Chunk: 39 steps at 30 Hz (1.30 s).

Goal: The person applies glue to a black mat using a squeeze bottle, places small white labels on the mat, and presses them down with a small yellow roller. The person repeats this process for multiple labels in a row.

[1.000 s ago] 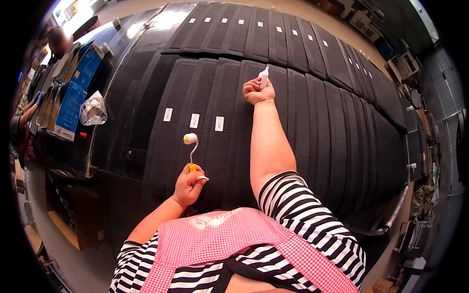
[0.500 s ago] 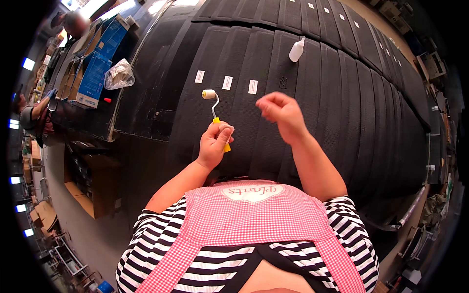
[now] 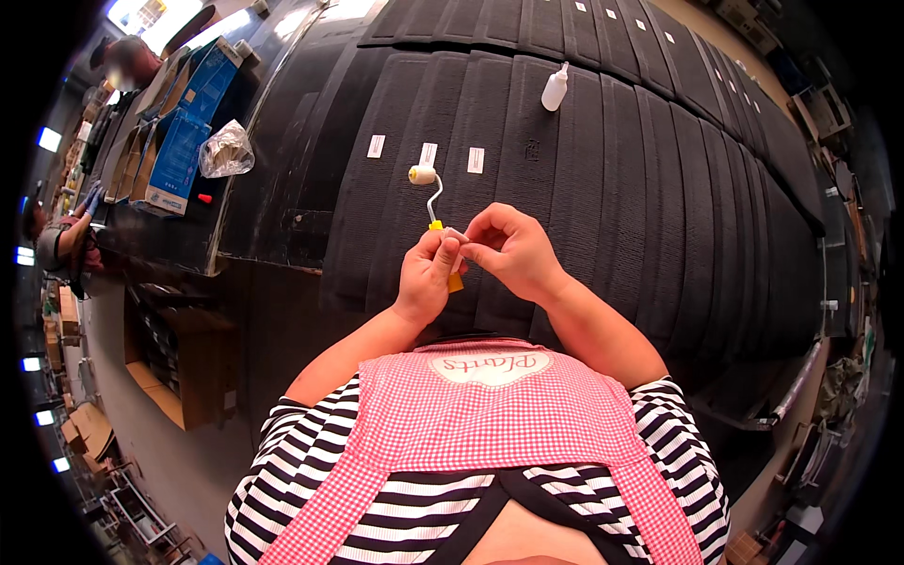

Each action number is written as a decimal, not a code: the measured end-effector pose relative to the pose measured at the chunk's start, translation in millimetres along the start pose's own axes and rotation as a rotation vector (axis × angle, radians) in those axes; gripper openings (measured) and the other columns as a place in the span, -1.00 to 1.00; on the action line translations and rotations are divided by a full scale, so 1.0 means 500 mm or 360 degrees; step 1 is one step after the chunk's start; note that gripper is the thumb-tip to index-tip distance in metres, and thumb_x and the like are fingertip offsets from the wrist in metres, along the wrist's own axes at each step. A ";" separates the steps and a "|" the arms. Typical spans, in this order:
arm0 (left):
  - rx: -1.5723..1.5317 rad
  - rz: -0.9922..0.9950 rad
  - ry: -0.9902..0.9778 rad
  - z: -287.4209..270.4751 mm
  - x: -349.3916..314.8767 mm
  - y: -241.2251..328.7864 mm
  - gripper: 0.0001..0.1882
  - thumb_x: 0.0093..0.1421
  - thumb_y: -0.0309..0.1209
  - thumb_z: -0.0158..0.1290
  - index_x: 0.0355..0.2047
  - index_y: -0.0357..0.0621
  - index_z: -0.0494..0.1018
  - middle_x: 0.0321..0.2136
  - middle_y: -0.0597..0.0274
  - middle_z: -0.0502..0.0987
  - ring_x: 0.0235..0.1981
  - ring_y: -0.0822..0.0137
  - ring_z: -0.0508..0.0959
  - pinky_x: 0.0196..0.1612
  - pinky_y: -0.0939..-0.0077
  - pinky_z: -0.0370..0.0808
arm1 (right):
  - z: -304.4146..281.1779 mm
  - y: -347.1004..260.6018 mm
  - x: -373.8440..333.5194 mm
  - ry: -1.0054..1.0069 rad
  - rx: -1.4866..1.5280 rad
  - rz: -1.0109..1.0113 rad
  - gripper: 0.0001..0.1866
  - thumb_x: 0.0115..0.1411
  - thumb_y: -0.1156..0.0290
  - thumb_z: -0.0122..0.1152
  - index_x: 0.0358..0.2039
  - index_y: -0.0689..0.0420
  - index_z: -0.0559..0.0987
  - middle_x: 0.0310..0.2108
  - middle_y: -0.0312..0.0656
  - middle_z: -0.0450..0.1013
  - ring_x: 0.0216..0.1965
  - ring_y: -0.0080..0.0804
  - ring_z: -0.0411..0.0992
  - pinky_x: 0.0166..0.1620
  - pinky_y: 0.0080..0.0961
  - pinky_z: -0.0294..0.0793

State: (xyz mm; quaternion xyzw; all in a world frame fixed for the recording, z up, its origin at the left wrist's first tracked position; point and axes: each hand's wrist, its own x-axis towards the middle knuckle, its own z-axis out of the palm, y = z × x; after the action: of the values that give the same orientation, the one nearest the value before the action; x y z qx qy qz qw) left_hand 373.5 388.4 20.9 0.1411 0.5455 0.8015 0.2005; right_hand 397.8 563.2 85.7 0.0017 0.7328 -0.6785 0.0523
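My left hand (image 3: 422, 281) is closed round the yellow handle of a small paint roller (image 3: 423, 175), whose pale roller head points away from me. A small white piece (image 3: 454, 234), perhaps a label, sticks out by its thumb. My right hand (image 3: 518, 252) meets it there, thumb and forefinger pinched at that piece's edge. Below both hands spreads a ribbed black mat (image 3: 603, 217). Three white labels lie in a row on it: a left label (image 3: 376, 146), a middle label (image 3: 428, 153) partly behind the roller head, and a right label (image 3: 476, 160).
A white squeeze bottle (image 3: 555, 90) stands on the mat farther off. More black mats (image 3: 527, 24) with labels lie beyond. At left are a blue carton (image 3: 174, 160), a clear plastic bag (image 3: 226, 151) and a small red cap (image 3: 205, 198). Two people are at the far left.
My right hand has come down and left to my left hand, pinching the white piece. My left hand and the roller have shifted slightly right, the roller head now overlapping the middle label.
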 end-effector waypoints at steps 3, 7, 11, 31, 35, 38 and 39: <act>0.0067 0.0027 -0.0004 -0.004 0.000 -0.008 -0.54 0.41 0.00 -0.05 -0.18 -0.20 0.50 -0.39 0.38 0.45 -0.42 0.55 0.42 -0.27 0.60 0.45 | 0.006 0.008 0.004 0.0102 -0.0296 -0.0243 -0.89 0.21 0.52 0.33 -0.37 0.20 0.54 -0.42 -0.29 0.48 -0.35 -0.59 0.51 -0.26 -0.60 0.53; 0.0152 0.0022 0.0046 0.001 -0.002 -0.001 -0.52 0.42 0.02 -0.08 -0.17 -0.20 0.49 -0.37 0.36 0.45 -0.39 0.53 0.46 -0.28 0.61 0.47 | 0.006 0.005 0.007 0.0180 -0.0648 -0.0570 -0.93 0.15 0.51 0.28 -0.44 0.18 0.55 -0.43 -0.22 0.45 -0.38 -0.26 0.48 -0.32 -0.40 0.48; 0.0152 -0.0013 0.0044 -0.005 0.002 -0.004 -0.54 0.43 0.00 -0.08 -0.16 -0.21 0.49 -0.37 0.35 0.46 -0.40 0.53 0.47 -0.30 0.61 0.49 | 0.004 0.006 0.014 0.0214 -0.0946 -0.0824 -0.94 0.14 0.51 0.24 -0.46 0.16 0.54 -0.42 -0.21 0.46 -0.36 -0.15 0.46 -0.27 -0.32 0.49; 0.0247 -0.0064 0.0135 -0.002 0.030 -0.015 -0.65 0.41 -0.13 0.01 -0.19 -0.19 0.52 -0.33 0.35 0.51 -0.41 0.54 0.46 -0.30 0.62 0.46 | -0.132 0.039 0.026 0.0054 0.0969 -0.0043 -0.91 0.30 0.52 0.12 -0.25 0.18 0.59 -0.40 -0.25 0.54 -0.39 -0.54 0.50 -0.29 -0.58 0.50; 0.0591 0.0128 0.0066 -0.012 0.036 -0.016 -0.66 0.42 -0.17 0.01 -0.24 -0.24 0.52 -0.34 0.33 0.45 -0.41 0.53 0.45 -0.28 0.61 0.47 | -0.177 0.069 0.033 0.0129 0.0496 0.0075 -0.87 0.23 0.54 0.17 -0.20 0.20 0.55 -0.34 -0.25 0.53 -0.34 -0.56 0.48 -0.24 -0.55 0.50; 0.0881 0.0265 0.0019 -0.027 0.046 -0.025 -0.75 0.38 -0.26 0.06 -0.28 -0.20 0.58 -0.38 0.28 0.46 -0.42 0.44 0.43 -0.33 0.56 0.45 | -0.208 0.087 0.048 0.0204 0.0022 0.0252 -0.79 0.20 0.56 0.23 -0.14 0.25 0.52 -0.40 -0.26 0.53 -0.36 -0.58 0.46 -0.26 -0.59 0.46; 0.0951 0.0296 -0.0012 -0.040 0.048 -0.039 -0.76 0.37 -0.27 0.06 -0.28 -0.19 0.58 -0.38 0.27 0.46 -0.43 0.43 0.44 -0.33 0.56 0.45 | -0.223 0.097 0.053 0.0220 -0.0115 0.0317 -0.79 0.19 0.56 0.23 -0.14 0.25 0.52 -0.42 -0.25 0.52 -0.37 -0.59 0.46 -0.27 -0.59 0.46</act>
State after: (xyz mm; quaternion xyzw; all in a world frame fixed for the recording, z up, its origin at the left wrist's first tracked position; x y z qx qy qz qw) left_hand 346.9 389.8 -4.2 0.2461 0.7408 0.6201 0.0779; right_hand 366.5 676.0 43.4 0.1194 0.7547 -0.6414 0.0688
